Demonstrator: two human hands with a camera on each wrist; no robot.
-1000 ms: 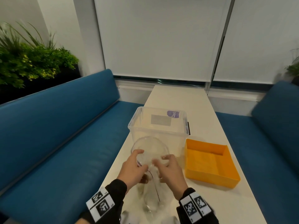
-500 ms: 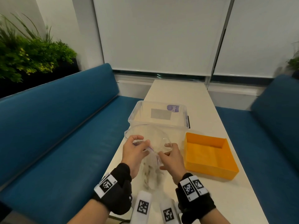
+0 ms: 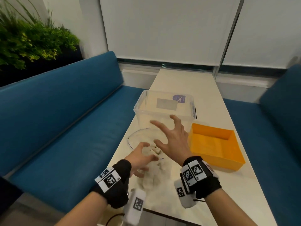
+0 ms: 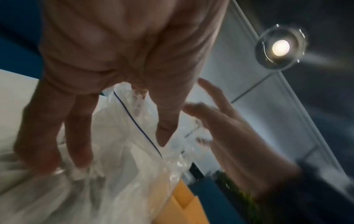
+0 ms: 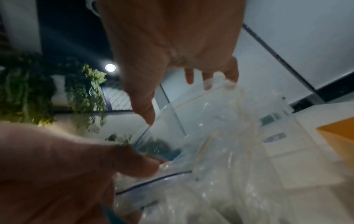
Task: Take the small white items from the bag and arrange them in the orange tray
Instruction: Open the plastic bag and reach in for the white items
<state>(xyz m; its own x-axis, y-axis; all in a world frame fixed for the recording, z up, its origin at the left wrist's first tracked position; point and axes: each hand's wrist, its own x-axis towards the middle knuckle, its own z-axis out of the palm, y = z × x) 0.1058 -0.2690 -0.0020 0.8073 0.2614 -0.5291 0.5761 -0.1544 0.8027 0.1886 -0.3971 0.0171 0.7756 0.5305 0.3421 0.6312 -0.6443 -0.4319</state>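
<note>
Reaching into the clear bag [image 3: 146, 154] is the step in hand, as I judge it, and it goes best if one hand pins the plastic while the other goes in through the mouth, marked by its thin blue line. The left hand [image 3: 140, 158] lies on the bag near the table's [image 3: 236, 193] front edge, fingers bent down onto the plastic and the lumps beneath; whether it pinches the film I cannot tell. The right hand [image 3: 172, 137] hovers above the bag's mouth with fingers spread wide, holding nothing. It should dip in, pick one piece at a time, and carry it across to the orange tray [image 3: 215, 144], which sits just right of the bag and shows no pieces inside. Counted: one bag, one tray, one clear plastic box [image 3: 164, 106] behind the bag. The small white items [image 3: 154, 150] sit heaped inside the bag, too blurred to number
</note>
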